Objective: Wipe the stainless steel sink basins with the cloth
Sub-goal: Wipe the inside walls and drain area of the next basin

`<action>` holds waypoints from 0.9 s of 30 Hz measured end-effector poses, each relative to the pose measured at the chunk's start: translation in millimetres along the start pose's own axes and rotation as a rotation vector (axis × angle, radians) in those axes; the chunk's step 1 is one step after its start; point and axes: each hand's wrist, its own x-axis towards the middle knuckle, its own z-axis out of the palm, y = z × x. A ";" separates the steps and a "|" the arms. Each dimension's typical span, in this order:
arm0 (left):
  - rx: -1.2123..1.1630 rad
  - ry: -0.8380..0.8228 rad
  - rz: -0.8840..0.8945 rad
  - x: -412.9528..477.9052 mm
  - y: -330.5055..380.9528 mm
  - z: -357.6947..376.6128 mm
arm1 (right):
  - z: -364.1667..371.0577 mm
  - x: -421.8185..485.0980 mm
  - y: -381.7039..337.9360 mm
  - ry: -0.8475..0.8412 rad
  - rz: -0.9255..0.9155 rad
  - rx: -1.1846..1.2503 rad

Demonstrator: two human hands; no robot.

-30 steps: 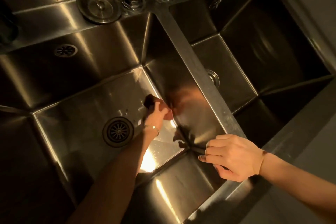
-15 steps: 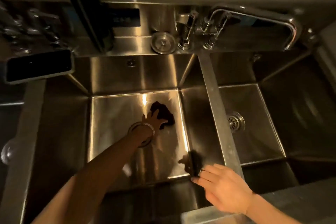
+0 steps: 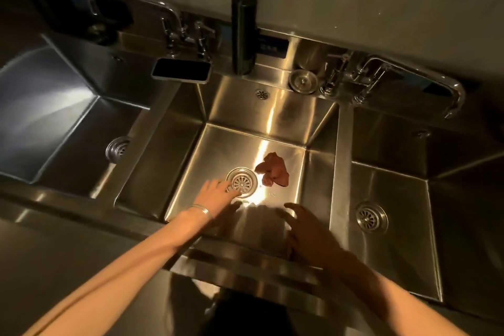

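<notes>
Head view: the crumpled reddish-brown cloth [image 3: 274, 169] lies on the floor of the middle stainless steel sink basin [image 3: 212, 150], just right of the round metal drain strainer [image 3: 242, 182]. The left hand [image 3: 216, 194] is open, fingertips at the strainer. The right hand [image 3: 305, 229] is open and empty, in shadow.

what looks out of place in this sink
The cloth lies crumpled on the middle basin floor beside the drain, held by neither the left hand nor the right hand. A phone rests on the back ledge, close to the basin edge.
</notes>
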 end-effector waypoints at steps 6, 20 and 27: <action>-0.006 0.005 -0.064 -55.7 -6.3 26.1 | -14.3 29.3 -23.6 -0.068 -0.020 -0.195; -0.095 0.182 -0.270 -68.4 -35.4 39.4 | -3.3 132.1 11.6 -0.274 -0.030 -0.290; -0.162 0.220 -0.336 -64.8 -38.3 46.5 | 33.7 214.7 64.3 -0.161 -0.021 -0.155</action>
